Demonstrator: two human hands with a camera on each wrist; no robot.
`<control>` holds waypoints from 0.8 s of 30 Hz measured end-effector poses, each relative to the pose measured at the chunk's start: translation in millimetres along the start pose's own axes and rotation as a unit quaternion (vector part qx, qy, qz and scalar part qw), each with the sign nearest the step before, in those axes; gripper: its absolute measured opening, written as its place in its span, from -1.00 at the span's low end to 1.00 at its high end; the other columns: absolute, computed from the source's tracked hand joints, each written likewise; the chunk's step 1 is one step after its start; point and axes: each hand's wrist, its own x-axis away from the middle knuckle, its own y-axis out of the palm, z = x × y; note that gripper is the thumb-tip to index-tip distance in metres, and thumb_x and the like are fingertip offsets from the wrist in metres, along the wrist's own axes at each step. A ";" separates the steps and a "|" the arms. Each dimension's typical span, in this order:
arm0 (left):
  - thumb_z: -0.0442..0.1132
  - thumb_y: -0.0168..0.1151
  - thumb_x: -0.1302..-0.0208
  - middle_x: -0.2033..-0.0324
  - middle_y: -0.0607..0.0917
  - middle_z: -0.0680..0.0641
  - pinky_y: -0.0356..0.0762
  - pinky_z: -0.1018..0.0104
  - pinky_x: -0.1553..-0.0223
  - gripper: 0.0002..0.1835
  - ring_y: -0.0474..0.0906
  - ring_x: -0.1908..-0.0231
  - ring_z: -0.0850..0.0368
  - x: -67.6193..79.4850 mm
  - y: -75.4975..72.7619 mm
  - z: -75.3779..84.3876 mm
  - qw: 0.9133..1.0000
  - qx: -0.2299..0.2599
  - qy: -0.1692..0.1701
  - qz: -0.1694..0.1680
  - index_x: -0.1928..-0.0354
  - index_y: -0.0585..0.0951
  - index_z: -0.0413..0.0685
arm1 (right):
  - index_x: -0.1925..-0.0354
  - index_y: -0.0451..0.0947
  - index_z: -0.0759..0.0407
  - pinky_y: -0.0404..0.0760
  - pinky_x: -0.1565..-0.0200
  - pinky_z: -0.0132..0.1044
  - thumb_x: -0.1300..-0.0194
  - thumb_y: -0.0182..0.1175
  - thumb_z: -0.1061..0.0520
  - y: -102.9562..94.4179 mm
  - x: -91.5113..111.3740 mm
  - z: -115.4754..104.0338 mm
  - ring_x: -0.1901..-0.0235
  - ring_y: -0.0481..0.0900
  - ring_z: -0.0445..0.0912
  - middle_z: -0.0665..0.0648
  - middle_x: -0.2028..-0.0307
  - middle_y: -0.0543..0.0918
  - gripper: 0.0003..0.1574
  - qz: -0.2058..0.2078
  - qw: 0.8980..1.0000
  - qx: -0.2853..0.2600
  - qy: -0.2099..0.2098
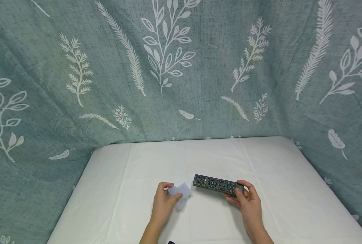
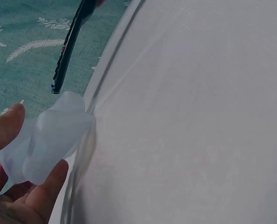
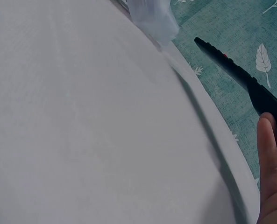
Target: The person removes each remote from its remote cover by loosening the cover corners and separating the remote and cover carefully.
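Note:
A black remote control (image 1: 218, 184) with rows of buttons is held above the white cloth by my right hand (image 1: 250, 205). The thumb lies over its right end and the fingers wrap the far edge and underside. My left hand (image 1: 163, 203) pinches a thin, pale, translucent wipe (image 1: 182, 194) between thumb and fingers, just left of the remote. In the left wrist view the wipe (image 2: 52, 135) is folded and crumpled, apart from the remote's tip (image 2: 57, 84). The right wrist view shows the remote (image 3: 236, 70) edge-on, with a finger (image 3: 270, 158) beneath it.
A white-covered table (image 1: 156, 159) lies under both hands. Behind it and along the sides hangs a green curtain (image 1: 205, 101) with white leaf prints. A small dark object (image 1: 171, 242) shows at the bottom edge, too cut off to identify.

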 end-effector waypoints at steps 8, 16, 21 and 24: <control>-0.28 0.53 -0.05 -0.14 0.64 -0.14 0.61 -0.04 -0.10 -0.51 0.61 -0.14 -0.18 0.0 3.9 -1.9 1.000 -0.009 0.014 -0.009 0.08 0.41 -0.07 | -0.30 0.25 0.25 0.74 0.10 -0.23 -0.47 0.09 0.26 1.7 -7.0 3.4 0.25 0.80 -0.10 -0.11 0.10 0.69 -0.51 0.016 1.000 0.001 -0.001; -0.25 0.49 -0.11 -0.23 0.59 -0.20 0.52 -0.14 -0.23 -0.45 0.44 -0.33 -0.27 -0.5 -4.5 -1.9 0.996 -0.044 0.055 -0.054 -0.07 0.39 -0.13 | -0.32 0.22 0.26 0.73 0.08 -0.24 -0.50 0.06 0.24 3.1 -12.0 3.6 0.20 0.80 -0.11 -0.12 0.08 0.68 -0.50 0.005 1.000 0.012 -0.005; -0.19 0.54 -0.05 -0.26 0.56 -0.22 0.45 -0.16 -0.29 -0.27 0.49 -0.28 -0.22 -1.0 -11.9 2.1 0.991 -0.091 0.057 -0.076 -0.25 0.40 -0.08 | -0.34 0.21 0.26 0.73 0.06 -0.24 -0.51 0.02 0.27 3.5 -14.3 2.5 0.17 0.79 -0.11 -0.08 0.05 0.67 -0.50 -0.002 1.000 0.013 0.004; -0.14 0.55 -0.04 -0.32 0.51 -0.21 0.42 -0.20 -0.31 -0.17 0.45 -0.32 -0.23 -2.5 -17.5 1.5 0.986 -0.115 0.060 -0.101 -0.36 0.36 0.01 | -0.35 0.21 0.24 0.73 0.05 -0.24 -0.50 0.00 0.30 3.3 -16.1 3.0 0.16 0.79 -0.11 -0.07 0.04 0.67 -0.49 -0.002 1.000 0.014 0.017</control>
